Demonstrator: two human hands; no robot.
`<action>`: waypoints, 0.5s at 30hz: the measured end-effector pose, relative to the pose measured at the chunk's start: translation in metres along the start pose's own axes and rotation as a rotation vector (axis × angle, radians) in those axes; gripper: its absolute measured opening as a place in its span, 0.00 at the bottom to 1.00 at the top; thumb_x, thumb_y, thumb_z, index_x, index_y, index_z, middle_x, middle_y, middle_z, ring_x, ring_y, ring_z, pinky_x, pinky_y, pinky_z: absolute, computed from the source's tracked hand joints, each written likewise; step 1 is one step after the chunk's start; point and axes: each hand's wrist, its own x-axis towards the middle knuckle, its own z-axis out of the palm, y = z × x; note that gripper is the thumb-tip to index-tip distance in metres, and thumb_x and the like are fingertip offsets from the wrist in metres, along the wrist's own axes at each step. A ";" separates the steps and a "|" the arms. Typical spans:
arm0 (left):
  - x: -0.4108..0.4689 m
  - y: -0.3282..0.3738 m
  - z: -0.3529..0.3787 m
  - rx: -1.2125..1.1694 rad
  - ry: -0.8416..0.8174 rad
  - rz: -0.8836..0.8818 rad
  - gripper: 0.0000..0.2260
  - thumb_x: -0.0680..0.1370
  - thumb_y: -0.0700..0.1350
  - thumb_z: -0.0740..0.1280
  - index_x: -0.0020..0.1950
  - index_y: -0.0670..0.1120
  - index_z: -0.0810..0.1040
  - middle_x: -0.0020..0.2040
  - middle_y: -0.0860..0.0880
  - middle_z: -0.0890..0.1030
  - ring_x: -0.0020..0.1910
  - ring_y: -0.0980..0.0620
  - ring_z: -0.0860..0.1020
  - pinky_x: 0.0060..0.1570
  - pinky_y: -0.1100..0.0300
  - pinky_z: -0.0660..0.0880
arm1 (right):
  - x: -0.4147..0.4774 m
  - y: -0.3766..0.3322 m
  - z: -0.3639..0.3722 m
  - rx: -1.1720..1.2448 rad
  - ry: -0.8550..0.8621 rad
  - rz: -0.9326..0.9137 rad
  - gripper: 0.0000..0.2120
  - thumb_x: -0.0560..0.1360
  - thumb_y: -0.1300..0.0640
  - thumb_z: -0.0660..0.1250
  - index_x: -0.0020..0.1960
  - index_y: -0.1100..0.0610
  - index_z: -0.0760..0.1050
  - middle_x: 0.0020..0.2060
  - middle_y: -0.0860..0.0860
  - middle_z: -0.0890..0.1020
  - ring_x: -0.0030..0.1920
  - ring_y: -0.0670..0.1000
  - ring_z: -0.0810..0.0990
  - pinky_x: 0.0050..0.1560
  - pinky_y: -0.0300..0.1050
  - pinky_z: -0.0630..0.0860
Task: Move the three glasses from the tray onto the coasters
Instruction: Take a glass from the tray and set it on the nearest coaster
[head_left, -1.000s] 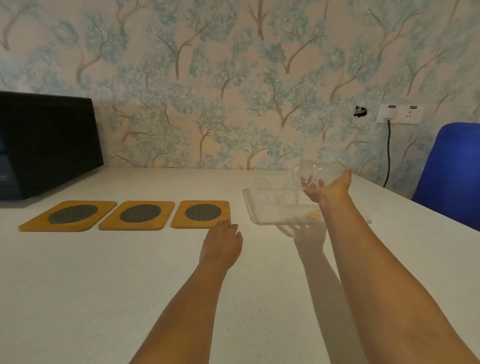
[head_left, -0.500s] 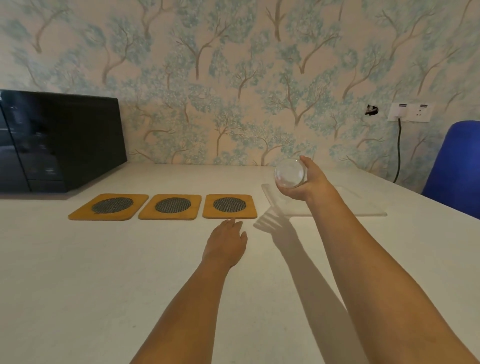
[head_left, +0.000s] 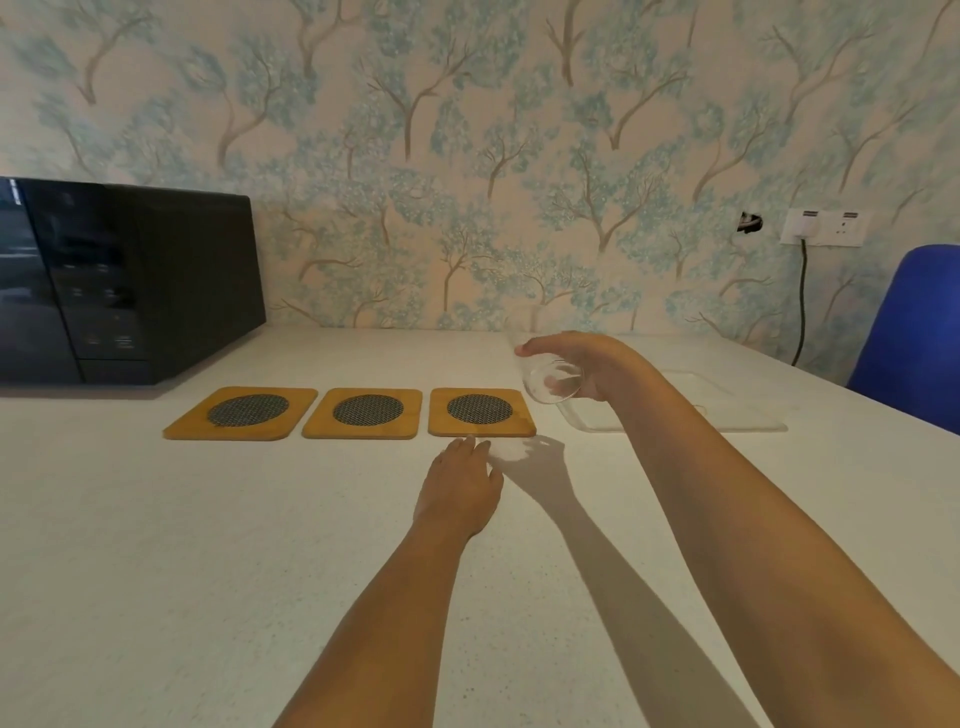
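Note:
My right hand (head_left: 597, 366) grips a clear glass (head_left: 548, 376) in the air, just right of the right coaster (head_left: 480, 413) and a little above the table. The glass stands roughly upright, its base toward me. Three wooden coasters with dark mesh discs lie in a row: left coaster (head_left: 244, 413), middle coaster (head_left: 363, 413) and the right one, all bare. The clear tray (head_left: 727, 415) lies behind my right forearm; I cannot make out any glasses on it. My left hand (head_left: 460, 486) rests flat on the table just in front of the right coaster, holding nothing.
A black microwave (head_left: 119, 280) stands at the back left of the white table (head_left: 208, 571). A blue chair (head_left: 914, 332) is at the right edge. A wall socket (head_left: 823, 227) with a cable hangs above the table's back right corner.
My right hand has carried the glass left from over the tray to beside the right coaster and lowered it. The view has shifted left. My left hand has stayed put.

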 end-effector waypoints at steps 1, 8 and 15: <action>0.001 0.000 0.000 -0.006 0.007 -0.004 0.22 0.83 0.51 0.54 0.76 0.47 0.60 0.78 0.48 0.60 0.77 0.49 0.57 0.76 0.53 0.55 | 0.000 -0.001 0.001 -0.065 0.007 -0.053 0.36 0.67 0.54 0.76 0.72 0.55 0.64 0.66 0.53 0.69 0.60 0.53 0.74 0.58 0.45 0.74; 0.005 0.002 0.001 0.015 0.050 0.003 0.23 0.82 0.52 0.54 0.76 0.46 0.60 0.77 0.47 0.62 0.77 0.47 0.59 0.76 0.52 0.56 | 0.004 0.000 0.007 -0.256 0.129 -0.348 0.33 0.65 0.54 0.78 0.66 0.50 0.69 0.68 0.56 0.68 0.63 0.56 0.71 0.56 0.47 0.72; 0.003 0.002 0.001 0.006 0.081 -0.035 0.24 0.82 0.53 0.55 0.76 0.46 0.58 0.77 0.47 0.61 0.77 0.47 0.59 0.76 0.52 0.55 | 0.009 0.004 0.012 -0.109 0.248 -0.477 0.38 0.65 0.52 0.78 0.69 0.51 0.63 0.63 0.58 0.74 0.61 0.56 0.74 0.51 0.42 0.69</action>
